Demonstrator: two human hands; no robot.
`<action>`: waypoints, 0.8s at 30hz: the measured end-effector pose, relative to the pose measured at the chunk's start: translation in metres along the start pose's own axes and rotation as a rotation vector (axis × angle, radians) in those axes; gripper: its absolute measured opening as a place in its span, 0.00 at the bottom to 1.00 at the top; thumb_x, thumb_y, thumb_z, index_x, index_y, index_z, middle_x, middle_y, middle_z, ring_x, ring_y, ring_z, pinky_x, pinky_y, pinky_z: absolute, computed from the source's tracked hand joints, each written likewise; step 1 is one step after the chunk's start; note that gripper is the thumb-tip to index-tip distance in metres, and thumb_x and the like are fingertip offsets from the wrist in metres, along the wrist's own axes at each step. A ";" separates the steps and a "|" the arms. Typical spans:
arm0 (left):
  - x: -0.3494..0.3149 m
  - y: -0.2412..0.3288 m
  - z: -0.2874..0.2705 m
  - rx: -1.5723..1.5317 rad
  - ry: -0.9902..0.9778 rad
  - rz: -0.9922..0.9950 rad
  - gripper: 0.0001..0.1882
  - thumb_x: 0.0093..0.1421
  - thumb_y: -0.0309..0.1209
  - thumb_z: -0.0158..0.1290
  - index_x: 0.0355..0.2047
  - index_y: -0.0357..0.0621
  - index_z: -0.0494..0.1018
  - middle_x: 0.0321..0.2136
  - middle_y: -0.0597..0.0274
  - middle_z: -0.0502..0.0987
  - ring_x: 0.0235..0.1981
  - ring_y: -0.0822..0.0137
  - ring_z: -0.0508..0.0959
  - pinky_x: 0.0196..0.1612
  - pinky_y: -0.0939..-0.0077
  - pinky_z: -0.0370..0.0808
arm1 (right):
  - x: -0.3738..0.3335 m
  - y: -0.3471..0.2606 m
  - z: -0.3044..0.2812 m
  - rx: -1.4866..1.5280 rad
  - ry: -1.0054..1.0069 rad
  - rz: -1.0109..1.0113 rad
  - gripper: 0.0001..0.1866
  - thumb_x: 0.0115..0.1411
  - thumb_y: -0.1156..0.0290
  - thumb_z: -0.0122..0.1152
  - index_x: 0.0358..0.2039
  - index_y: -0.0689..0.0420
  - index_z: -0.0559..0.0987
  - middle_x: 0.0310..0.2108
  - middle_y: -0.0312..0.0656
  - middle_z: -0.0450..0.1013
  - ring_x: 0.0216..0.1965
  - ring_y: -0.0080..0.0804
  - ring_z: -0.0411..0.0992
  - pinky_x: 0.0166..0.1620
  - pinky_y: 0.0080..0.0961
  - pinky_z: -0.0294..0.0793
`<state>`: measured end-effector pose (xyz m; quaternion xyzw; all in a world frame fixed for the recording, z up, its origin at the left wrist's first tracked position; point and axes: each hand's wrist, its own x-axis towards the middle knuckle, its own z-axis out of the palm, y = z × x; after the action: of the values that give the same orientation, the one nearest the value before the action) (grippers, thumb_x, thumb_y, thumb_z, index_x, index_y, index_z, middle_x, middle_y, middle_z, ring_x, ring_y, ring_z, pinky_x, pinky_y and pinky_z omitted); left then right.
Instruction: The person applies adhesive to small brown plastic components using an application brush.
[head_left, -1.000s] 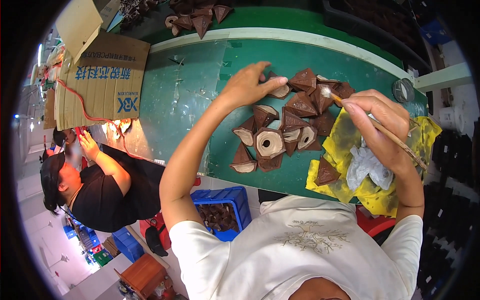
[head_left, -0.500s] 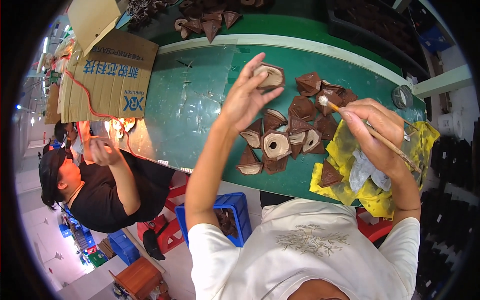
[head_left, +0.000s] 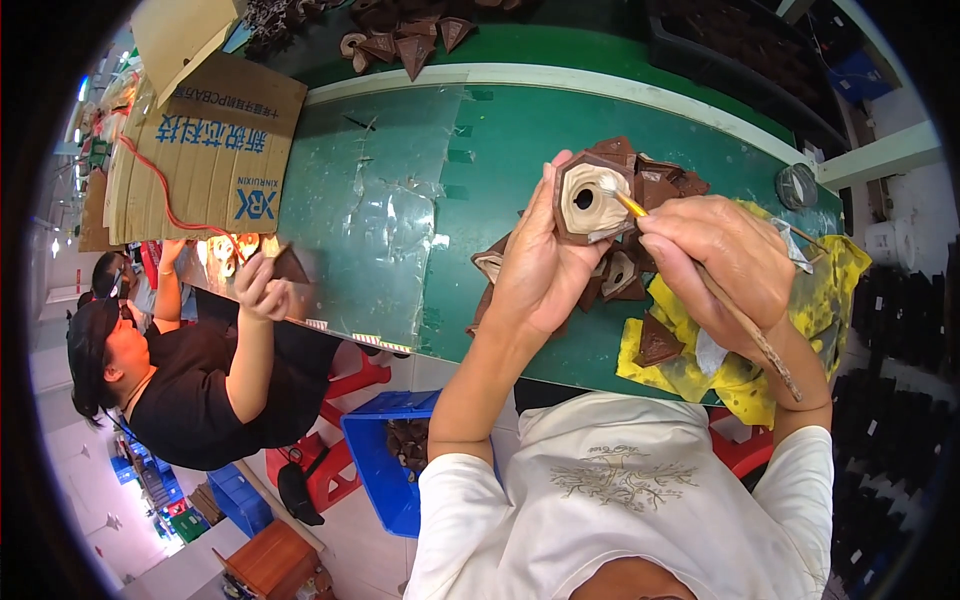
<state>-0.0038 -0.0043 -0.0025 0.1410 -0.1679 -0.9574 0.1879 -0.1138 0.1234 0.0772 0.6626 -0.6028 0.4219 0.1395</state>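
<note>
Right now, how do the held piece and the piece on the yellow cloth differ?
The held piece shows its pale, holed inside; the cloth piece shows brown outer faces. The held piece is in the left hand; the cloth piece lies on yellow cloth. Both show brown.

Brown pieces (head_left: 622, 275) half-hidden behind left wrist (head_left: 522, 318)

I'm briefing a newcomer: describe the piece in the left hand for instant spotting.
At the green table, look right of centre to the wearer's left hand. It holds an angular brown piece with a beige hollow and dark hole. Alone among the nearby pieces, it has a brush pointed into its hollow.
</note>
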 end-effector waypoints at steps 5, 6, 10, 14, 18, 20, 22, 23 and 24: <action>-0.003 -0.001 0.002 -0.003 0.022 -0.006 0.24 0.71 0.44 0.38 0.63 0.49 0.54 0.54 0.59 0.68 0.54 0.63 0.71 0.58 0.60 0.68 | -0.001 0.008 0.016 0.043 0.035 -0.008 0.10 0.45 0.80 0.71 0.29 0.63 0.79 0.27 0.45 0.76 0.27 0.38 0.77 0.29 0.27 0.77; -0.003 -0.001 0.002 0.002 0.035 0.002 0.24 0.71 0.44 0.38 0.63 0.48 0.54 0.54 0.59 0.68 0.54 0.64 0.71 0.58 0.61 0.68 | -0.001 0.007 0.017 0.044 0.035 -0.008 0.10 0.45 0.80 0.71 0.29 0.63 0.79 0.27 0.45 0.76 0.27 0.38 0.77 0.29 0.27 0.77; -0.002 -0.003 0.001 0.070 0.067 0.048 0.24 0.71 0.42 0.39 0.63 0.46 0.54 0.53 0.58 0.67 0.54 0.64 0.71 0.57 0.62 0.70 | 0.000 0.001 0.017 0.094 -0.025 -0.022 0.10 0.45 0.79 0.71 0.29 0.63 0.79 0.26 0.45 0.76 0.26 0.38 0.77 0.29 0.27 0.77; -0.008 -0.003 0.011 0.142 0.105 0.101 0.22 0.71 0.42 0.40 0.60 0.45 0.57 0.50 0.58 0.70 0.52 0.64 0.72 0.56 0.63 0.71 | -0.001 0.006 0.015 0.074 -0.006 0.009 0.10 0.46 0.83 0.70 0.30 0.64 0.79 0.27 0.46 0.76 0.29 0.40 0.77 0.31 0.28 0.77; -0.005 -0.004 0.010 0.145 0.154 0.135 0.20 0.71 0.42 0.40 0.58 0.47 0.62 0.48 0.58 0.73 0.51 0.62 0.74 0.55 0.61 0.72 | -0.005 0.009 0.007 0.011 -0.063 0.087 0.09 0.46 0.83 0.69 0.30 0.64 0.79 0.27 0.47 0.76 0.28 0.41 0.77 0.31 0.29 0.77; -0.003 -0.003 0.002 0.154 0.126 0.120 0.23 0.71 0.42 0.41 0.60 0.46 0.57 0.50 0.58 0.70 0.52 0.63 0.72 0.56 0.62 0.71 | -0.006 0.009 0.003 0.005 -0.063 0.052 0.09 0.46 0.81 0.70 0.29 0.64 0.79 0.26 0.45 0.75 0.27 0.39 0.77 0.29 0.28 0.77; -0.001 -0.004 0.000 0.162 0.097 0.100 0.26 0.70 0.43 0.42 0.62 0.45 0.52 0.52 0.58 0.67 0.54 0.64 0.71 0.57 0.63 0.70 | -0.008 0.010 0.001 -0.005 -0.062 0.022 0.09 0.46 0.79 0.70 0.28 0.63 0.78 0.25 0.44 0.75 0.25 0.37 0.76 0.27 0.27 0.76; -0.001 -0.005 0.001 0.167 0.103 0.105 0.26 0.70 0.43 0.42 0.62 0.45 0.52 0.51 0.58 0.67 0.54 0.64 0.71 0.57 0.63 0.70 | -0.008 0.010 0.002 -0.018 -0.055 0.009 0.10 0.45 0.79 0.71 0.28 0.63 0.78 0.25 0.44 0.75 0.25 0.37 0.76 0.27 0.27 0.76; 0.000 -0.005 0.003 0.174 0.109 0.112 0.26 0.70 0.43 0.42 0.63 0.44 0.51 0.51 0.58 0.67 0.54 0.64 0.71 0.56 0.63 0.70 | -0.009 0.011 0.003 -0.032 -0.047 -0.007 0.10 0.45 0.78 0.71 0.28 0.62 0.78 0.26 0.43 0.75 0.26 0.37 0.76 0.27 0.27 0.76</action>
<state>-0.0059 0.0010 -0.0021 0.1988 -0.2475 -0.9182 0.2369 -0.1218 0.1249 0.0658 0.6721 -0.6104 0.3961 0.1370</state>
